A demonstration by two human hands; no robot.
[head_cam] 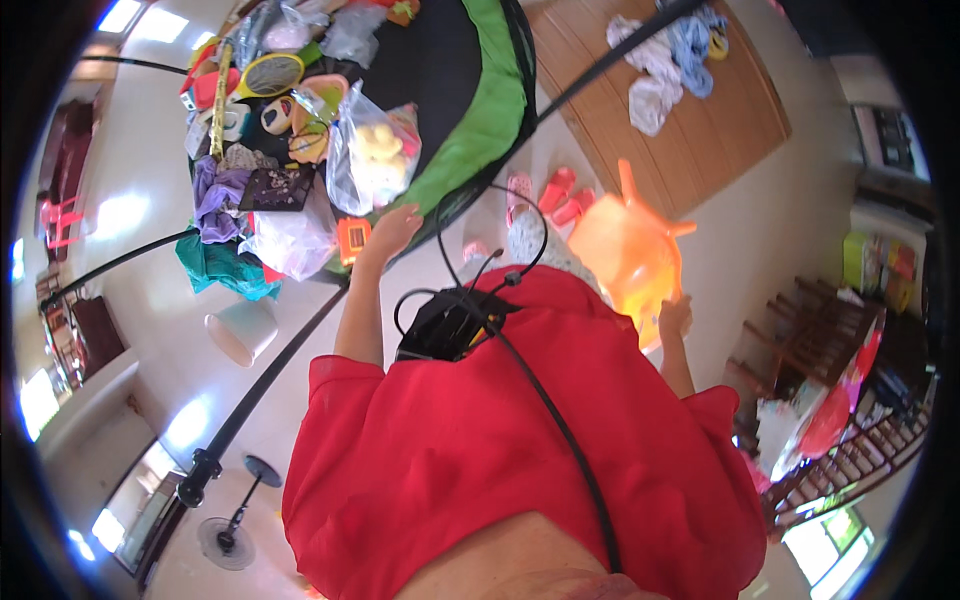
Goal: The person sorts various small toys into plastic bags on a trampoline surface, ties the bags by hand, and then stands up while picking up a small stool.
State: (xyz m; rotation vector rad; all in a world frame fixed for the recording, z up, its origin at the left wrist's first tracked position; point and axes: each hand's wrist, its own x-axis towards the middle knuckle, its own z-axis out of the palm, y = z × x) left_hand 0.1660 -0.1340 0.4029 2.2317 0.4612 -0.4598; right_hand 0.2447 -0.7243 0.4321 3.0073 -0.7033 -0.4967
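My right hand (676,316) grips the edge of an orange plastic stool (626,244), tilted with its legs pointing away from me. My left hand (396,229) is over the green padded rim (480,142) of a round trampoline; whether it holds anything cannot be told. Near that hand are an orange plastic toy (353,240), a clear plastic bag with yellow soft toys (375,161) and a whitish plastic bag (294,241). Farther in on the black mat lie a yellow-rimmed toy racket (272,75), a purple cloth (217,196) and a dark patterned flat item (276,189).
Black poles (262,382) rise from the trampoline. Red slippers (556,190) lie by my feet. A brown mat (675,142) bears crumpled clothes (660,67). A white bin (241,332) and a standing fan (227,538) are at the left, wooden furniture (817,322) at the right.
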